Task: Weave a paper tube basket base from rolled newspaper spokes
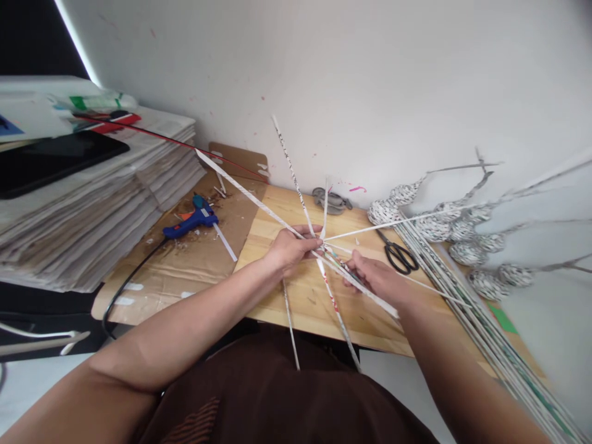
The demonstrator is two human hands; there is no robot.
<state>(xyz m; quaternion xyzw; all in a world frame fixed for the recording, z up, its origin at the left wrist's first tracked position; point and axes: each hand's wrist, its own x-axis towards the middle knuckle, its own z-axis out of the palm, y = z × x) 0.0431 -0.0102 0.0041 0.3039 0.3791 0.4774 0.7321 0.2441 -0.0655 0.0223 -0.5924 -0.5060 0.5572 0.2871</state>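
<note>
Several thin rolled-paper sticks (333, 296) cross at one point and spread out like spokes above the wooden table. My left hand (296, 246) pinches them at the crossing, thumb on top. Just to the right, my right hand (367, 271) has its fingers closed round one of the sticks that slants down to the right. One spoke reaches up toward the wall, another runs up to the left, and others point down toward my lap.
Black scissors (400, 258), long paper rods (481, 333) and woven paper balls (435, 225) are at the right. A blue glue gun (192, 221) lies on cardboard (185, 271) beside a tall paper stack (115, 203). A grey object (330, 200) stands by the wall.
</note>
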